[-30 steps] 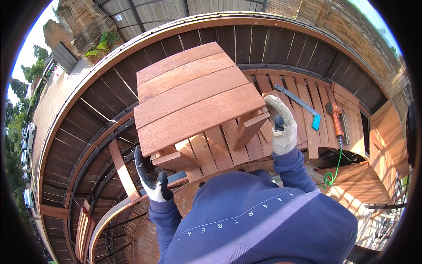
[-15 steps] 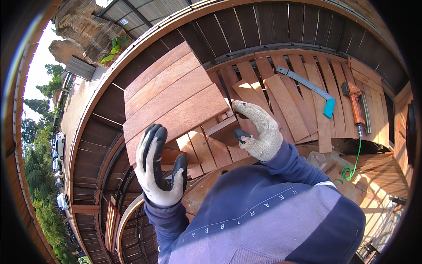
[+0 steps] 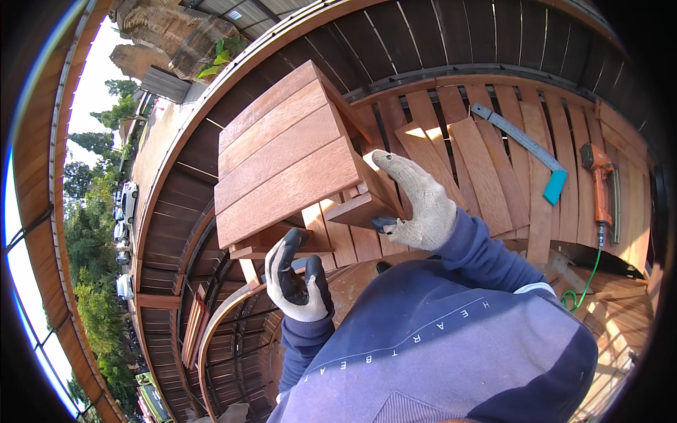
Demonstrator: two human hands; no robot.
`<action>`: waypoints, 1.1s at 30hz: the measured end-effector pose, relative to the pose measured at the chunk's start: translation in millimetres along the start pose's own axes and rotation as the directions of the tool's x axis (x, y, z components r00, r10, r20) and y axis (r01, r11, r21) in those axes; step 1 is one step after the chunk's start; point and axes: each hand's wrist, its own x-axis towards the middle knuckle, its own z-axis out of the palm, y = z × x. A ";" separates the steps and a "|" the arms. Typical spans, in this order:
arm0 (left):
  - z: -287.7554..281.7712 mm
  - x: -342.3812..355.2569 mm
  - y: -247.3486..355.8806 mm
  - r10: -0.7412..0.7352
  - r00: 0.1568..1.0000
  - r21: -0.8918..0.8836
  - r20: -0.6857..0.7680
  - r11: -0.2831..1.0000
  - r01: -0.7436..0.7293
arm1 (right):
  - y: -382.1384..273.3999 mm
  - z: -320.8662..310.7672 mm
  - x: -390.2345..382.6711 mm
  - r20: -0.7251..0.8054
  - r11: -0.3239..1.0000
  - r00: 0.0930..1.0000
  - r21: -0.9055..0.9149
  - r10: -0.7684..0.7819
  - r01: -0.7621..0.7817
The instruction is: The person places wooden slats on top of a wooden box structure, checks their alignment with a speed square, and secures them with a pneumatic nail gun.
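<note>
A small slatted wooden stool (image 3: 289,144), with a reddish-brown top of several boards, sits tilted in front of me. My left hand (image 3: 300,278), in a white glove with dark fingertips, is by the stool's near lower rail (image 3: 264,252). Its fingers are loosely curled, with a gap to the thumb. My right hand (image 3: 422,208), in a pale knit glove with a worn fingertip, is at the stool's right side. Its forefinger and thumb are spread wide beside the side board (image 3: 381,185), the thumb near a short end rail (image 3: 358,210). Contact is hard to judge.
On the curved slatted bench (image 3: 557,134) lie loose boards (image 3: 483,173), a try square (image 3: 518,144) with a turquoise handle, and an orange power tool (image 3: 598,180) on a green hose (image 3: 592,278). A curved dark wooden wall (image 3: 430,39) rises behind. Stacked strips (image 3: 194,328) lie at lower left.
The stool has turned and tilted, showing more of its right side. My left hand has dropped from the top's near edge toward the lower rail. The whole view has shifted slightly.
</note>
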 end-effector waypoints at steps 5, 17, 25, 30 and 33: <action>-4.0 33.5 13.4 0.269 0.960 0.296 0.076 0.913 -0.280 | 7.3 -3.2 -1.3 0.005 0.994 0.997 -0.076 -0.075 0.075; -30.3 90.7 6.6 0.091 0.851 0.539 0.517 0.738 -0.406 | -3.7 -18.0 -13.3 0.005 1.000 1.000 0.000 -0.009 0.009; -19.9 88.0 -9.1 0.132 0.870 0.655 0.476 0.606 -0.450 | 1.7 -17.3 -18.9 -0.013 0.999 0.999 -0.007 -0.051 0.051; -23.8 82.8 -11.6 0.130 0.888 0.670 0.442 0.610 -0.423 | -1.0 -10.4 -18.2 0.006 0.996 0.996 -0.014 -0.085 0.085; -27.4 81.6 -6.2 0.120 0.893 0.607 0.434 0.694 -0.388 | 5.2 -8.4 -15.6 0.014 0.996 0.996 -0.032 -0.086 0.086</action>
